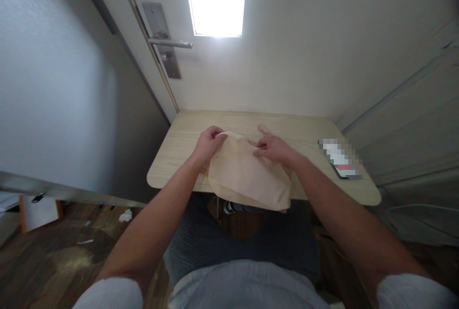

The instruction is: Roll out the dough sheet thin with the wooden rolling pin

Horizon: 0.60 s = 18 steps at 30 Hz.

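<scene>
A piece of pale beige cloth point(247, 170) lies over the wooden tabletop, its lower part hanging past the near edge above my lap. At its upper left corner, my left hand point(211, 144) pinches the edge between thumb and fingers. My right hand point(270, 148) is closed on the cloth's upper right edge, where a dark gap shows in the fabric. Just beyond the right hand, a narrow beige strip point(264, 129) sticks out on the table. Whether the strip belongs to the cloth I cannot tell.
The small light-wood table point(172, 156) stands against a white door with a metal handle point(172, 43) and a bright window. A phone-like flat object point(339, 160), partly blurred out, lies at the table's right. Crumpled white paper point(125, 215) is on the floor at left.
</scene>
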{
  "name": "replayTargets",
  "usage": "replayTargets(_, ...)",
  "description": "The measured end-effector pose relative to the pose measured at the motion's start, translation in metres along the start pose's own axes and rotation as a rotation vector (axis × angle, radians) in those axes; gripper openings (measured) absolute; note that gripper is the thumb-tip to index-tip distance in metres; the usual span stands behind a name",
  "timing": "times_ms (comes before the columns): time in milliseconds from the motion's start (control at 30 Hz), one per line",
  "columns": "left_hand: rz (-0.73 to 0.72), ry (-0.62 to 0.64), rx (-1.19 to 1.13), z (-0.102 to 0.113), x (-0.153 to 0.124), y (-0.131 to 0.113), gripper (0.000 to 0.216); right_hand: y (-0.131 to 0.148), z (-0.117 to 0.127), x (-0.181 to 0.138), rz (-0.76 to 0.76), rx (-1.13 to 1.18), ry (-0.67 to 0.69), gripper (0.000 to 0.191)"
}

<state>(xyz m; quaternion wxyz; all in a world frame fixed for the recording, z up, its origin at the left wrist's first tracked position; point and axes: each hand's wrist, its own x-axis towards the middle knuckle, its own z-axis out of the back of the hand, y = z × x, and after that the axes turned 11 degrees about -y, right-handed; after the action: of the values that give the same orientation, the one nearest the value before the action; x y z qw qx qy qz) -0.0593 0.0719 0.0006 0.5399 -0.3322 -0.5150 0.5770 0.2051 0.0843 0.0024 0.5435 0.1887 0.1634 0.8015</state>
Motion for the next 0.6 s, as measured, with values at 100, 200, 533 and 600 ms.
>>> replayTargets(100, 0.004, -0.006, -0.007, 0.000, -0.001, -0.002, 0.016, -0.005, 0.005, -0.011, -0.031, 0.060, -0.050, 0.019)
replayTargets(200, -0.005, -0.010, -0.027, 0.000, -0.002, -0.004, 0.018, -0.004, 0.006, -0.020, -0.013, 0.121, -0.092, 0.026)
replayTargets(533, -0.009, -0.011, -0.126, -0.001, -0.007, -0.018, 0.017, 0.007, 0.008, -0.025, -0.071, 0.293, -0.107, 0.027)
replayTargets(600, 0.012, -0.003, -0.147, -0.001, -0.009, -0.022, 0.017, 0.009, 0.007, -0.027, -0.113, 0.348, -0.105, 0.028)
